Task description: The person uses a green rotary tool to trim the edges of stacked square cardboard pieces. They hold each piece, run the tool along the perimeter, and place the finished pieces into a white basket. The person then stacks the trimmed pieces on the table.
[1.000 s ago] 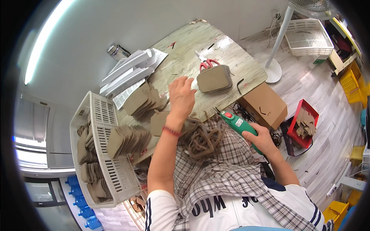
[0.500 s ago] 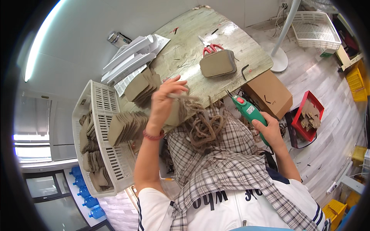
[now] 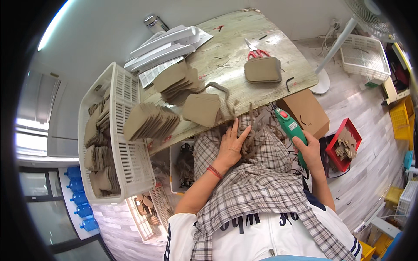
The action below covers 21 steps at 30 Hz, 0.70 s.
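Observation:
My left hand [image 3: 230,150] lies over a tangle of brown cord-like strips [image 3: 250,148] on my checked apron, its fingers stretched out and apart. One brown strip [image 3: 225,93] runs from the lap up onto the table, beside a small pile of flat brown rounded pieces [image 3: 201,108]. In my right hand [image 3: 310,152] is a green corded electric tool [image 3: 289,125] with a red button and thin prongs at its tip. The prongs point up toward the table's front edge.
On the wooden table [image 3: 235,39] are more brown stacks [image 3: 152,121], another brown stack [image 3: 263,69], red-handled scissors [image 3: 256,52] and papers [image 3: 165,48]. A white basket [image 3: 115,130] of brown pieces stands left. At right are a cardboard box [image 3: 307,111], red tray [image 3: 348,145] and fan [image 3: 370,17].
My left hand has come down from above the table's edge onto the strips in my lap. My right hand still holds the green tool. The view has shifted a little.

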Each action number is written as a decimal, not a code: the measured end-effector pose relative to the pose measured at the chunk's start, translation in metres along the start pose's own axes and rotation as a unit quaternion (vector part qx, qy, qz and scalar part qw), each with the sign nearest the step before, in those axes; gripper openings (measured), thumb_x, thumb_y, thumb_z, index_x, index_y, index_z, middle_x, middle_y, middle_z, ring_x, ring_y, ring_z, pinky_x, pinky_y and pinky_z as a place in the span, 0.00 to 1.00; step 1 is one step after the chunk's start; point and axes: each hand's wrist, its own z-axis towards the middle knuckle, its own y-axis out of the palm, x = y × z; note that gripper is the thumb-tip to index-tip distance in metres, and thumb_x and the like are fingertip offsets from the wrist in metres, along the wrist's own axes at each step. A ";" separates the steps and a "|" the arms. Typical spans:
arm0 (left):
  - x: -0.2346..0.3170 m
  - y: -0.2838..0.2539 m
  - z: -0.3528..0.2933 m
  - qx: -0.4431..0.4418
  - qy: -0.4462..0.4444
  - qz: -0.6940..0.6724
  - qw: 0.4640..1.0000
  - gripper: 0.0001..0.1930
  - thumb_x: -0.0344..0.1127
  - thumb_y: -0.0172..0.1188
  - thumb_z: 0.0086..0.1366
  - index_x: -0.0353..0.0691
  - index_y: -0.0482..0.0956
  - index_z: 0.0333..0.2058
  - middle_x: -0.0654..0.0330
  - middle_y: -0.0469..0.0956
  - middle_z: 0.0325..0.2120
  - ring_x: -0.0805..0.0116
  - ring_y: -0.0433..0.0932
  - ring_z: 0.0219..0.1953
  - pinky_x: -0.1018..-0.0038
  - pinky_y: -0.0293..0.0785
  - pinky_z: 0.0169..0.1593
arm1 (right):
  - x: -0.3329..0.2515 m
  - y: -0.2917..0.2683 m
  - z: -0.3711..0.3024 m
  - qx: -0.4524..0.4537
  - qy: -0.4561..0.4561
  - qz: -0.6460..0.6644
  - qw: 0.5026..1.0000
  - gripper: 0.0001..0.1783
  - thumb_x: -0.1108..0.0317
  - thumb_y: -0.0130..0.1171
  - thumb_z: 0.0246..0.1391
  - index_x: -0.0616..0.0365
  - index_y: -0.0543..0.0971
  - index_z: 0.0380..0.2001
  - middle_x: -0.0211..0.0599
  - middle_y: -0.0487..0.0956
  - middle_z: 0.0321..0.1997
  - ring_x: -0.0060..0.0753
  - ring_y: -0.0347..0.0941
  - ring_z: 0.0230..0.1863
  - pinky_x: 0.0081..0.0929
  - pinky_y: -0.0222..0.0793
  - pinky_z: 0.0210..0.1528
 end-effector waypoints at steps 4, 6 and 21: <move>-0.014 0.002 -0.022 0.116 -0.036 -0.139 0.983 0.33 0.19 0.61 0.49 0.48 0.71 0.56 0.47 0.68 0.56 0.47 0.74 0.49 0.61 0.73 0.49 | -0.008 0.012 -0.006 -0.015 -0.008 -0.031 0.999 0.17 0.64 0.64 0.56 0.67 0.78 0.42 0.26 0.75 0.23 0.14 0.67 0.22 0.17 0.65 0.26; -0.016 -0.020 -0.037 0.202 -0.042 -0.168 0.964 0.17 0.22 0.62 0.51 0.41 0.77 0.41 0.51 0.75 0.40 0.49 0.77 0.41 0.64 0.75 0.43 | -0.010 0.015 -0.008 -0.021 -0.018 -0.042 0.999 0.17 0.64 0.64 0.56 0.67 0.78 0.42 0.26 0.75 0.23 0.14 0.67 0.22 0.17 0.64 0.26; -0.038 -0.154 -0.100 -0.032 -0.272 0.078 0.958 0.15 0.29 0.61 0.58 0.42 0.79 0.46 0.48 0.78 0.41 0.44 0.75 0.46 0.61 0.73 0.48 | 0.009 0.007 -0.001 0.011 -0.039 -0.065 0.997 0.19 0.62 0.66 0.54 0.65 0.78 0.44 0.28 0.77 0.25 0.15 0.70 0.24 0.19 0.67 0.27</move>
